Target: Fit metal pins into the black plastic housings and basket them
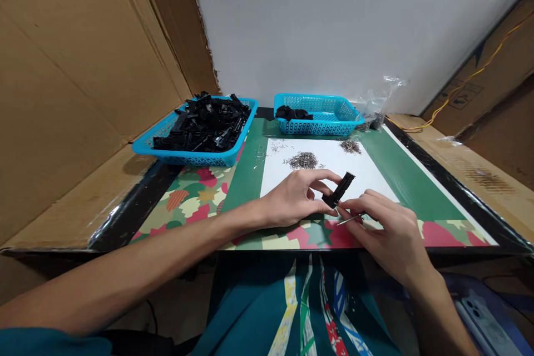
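Between the thumb and fingers of my left hand is a black plastic part, long and narrow, tilted with its upper end to the right. My right hand is closed around a thin metal rod, perhaps a tweezer or pin tool. Its fingertips meet the lower end of the black part; whether they pinch a small piece there is too small to tell. Just beyond the hands, a white sheet bears a heap of small metal pieces and a smaller pile.
A blue basket at the left is heaped with black plastic parts. Another blue basket at the back holds a few black pieces. Clear plastic bags stand beside it. Cardboard walls flank the table.
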The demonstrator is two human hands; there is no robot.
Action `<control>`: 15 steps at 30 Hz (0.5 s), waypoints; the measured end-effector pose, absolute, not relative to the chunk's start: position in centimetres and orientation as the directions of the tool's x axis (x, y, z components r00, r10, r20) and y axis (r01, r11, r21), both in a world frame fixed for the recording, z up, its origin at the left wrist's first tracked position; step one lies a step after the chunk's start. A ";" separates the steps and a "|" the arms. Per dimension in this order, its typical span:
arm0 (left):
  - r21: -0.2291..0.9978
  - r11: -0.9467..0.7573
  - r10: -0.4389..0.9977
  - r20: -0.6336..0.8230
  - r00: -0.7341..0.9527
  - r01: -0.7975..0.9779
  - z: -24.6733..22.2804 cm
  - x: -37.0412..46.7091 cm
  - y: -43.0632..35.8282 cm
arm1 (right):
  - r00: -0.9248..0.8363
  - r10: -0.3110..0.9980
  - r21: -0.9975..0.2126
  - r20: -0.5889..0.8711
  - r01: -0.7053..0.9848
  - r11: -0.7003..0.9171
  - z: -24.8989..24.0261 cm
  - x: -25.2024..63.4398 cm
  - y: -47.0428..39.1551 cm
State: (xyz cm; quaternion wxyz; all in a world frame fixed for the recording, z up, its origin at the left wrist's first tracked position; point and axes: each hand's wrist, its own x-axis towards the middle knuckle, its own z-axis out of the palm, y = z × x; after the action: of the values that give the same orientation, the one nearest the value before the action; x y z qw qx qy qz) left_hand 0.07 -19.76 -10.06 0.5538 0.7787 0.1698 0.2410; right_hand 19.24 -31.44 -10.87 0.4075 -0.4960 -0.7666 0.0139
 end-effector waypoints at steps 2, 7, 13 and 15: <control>0.944 -0.331 0.531 0.191 0.825 -0.006 -10.1 0.1 -19.8 | -0.181 0.780 -0.429 0.599 0.749 0.504 -10.9 19.3 -31.4; 0.944 -0.330 0.524 0.190 0.830 -0.007 -10.0 0.0 -19.8 | -0.195 0.790 -0.438 0.581 0.744 0.505 -11.0 19.5 -31.4; 0.941 -0.337 0.485 0.195 0.852 -0.024 -10.1 0.0 -19.8 | -0.192 0.805 -0.464 0.561 0.733 0.498 -11.1 19.6 -31.3; 0.938 -0.346 0.475 0.195 0.858 -0.021 -10.2 0.0 -19.7 | -0.182 0.814 -0.484 0.551 0.726 0.489 -11.1 19.6 -31.2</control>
State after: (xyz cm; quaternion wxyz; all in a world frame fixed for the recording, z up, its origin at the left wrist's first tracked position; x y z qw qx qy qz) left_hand 0.03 -19.67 -10.18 0.5535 0.7891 0.1438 0.2243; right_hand 19.59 -31.15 -11.06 0.3961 -0.5022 -0.7667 0.0561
